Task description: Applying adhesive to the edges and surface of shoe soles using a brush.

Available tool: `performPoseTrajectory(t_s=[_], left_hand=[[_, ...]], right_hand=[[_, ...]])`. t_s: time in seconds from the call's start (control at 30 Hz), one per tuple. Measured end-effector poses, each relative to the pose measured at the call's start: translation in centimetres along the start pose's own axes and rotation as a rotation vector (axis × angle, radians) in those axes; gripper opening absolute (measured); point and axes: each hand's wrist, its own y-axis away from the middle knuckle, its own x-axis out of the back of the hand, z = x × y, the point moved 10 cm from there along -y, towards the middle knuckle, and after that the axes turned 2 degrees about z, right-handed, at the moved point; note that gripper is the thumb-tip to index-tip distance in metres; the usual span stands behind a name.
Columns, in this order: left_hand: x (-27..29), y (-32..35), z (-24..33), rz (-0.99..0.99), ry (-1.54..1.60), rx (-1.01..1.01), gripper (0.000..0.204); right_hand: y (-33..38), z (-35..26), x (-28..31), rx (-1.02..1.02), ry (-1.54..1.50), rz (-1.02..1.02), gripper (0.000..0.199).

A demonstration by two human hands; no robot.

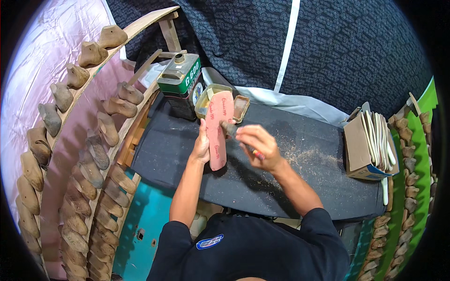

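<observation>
- A pink insole (pixel 217 131) is gripped by the left hand (pixel 202 146) above the bench (pixel 178 154).
- A brush (pixel 230 129), apparently gluey, is pinched by the right hand (pixel 258 146) against the insole.

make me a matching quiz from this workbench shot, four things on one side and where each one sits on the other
Things:
1. pink insole
2. brush
3. green can
4. cardboard box

Places:
A. at the table's right edge, filled with pale insoles
B. in the right hand
C. at the back of the table, beside a small open tin
D. held upright in the left hand

Pairs: 1-D, 2-B, 3-C, 4-A
</observation>
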Motion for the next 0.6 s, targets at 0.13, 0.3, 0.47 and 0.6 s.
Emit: performPoseTrajectory(t_s=[0.13, 0.3, 0.47, 0.6], left_hand=[[-1.0, -0.6, 1.1, -0.05, 0.028, -0.035, 0.084], [0.1, -0.9, 0.5, 0.018, 0.141, -0.043, 0.085], [0.0, -0.9, 0.1, -0.014, 0.091, -0.012, 0.082], [-1.0, -0.4, -1.3, -0.048, 0.069, 0.037, 0.077]], right_hand=[[3.6, -1.2, -2.8, -0.021, -0.07, -0.068, 0.031], [5.2, -0.8, -2.7, -0.109, -0.152, -0.079, 0.027], [3.2, 1.3, 0.9, -0.186, -0.234, -0.064, 0.022], [-0.7, 2.4, 6.0, -0.108, 0.011, 0.166, 0.021]])
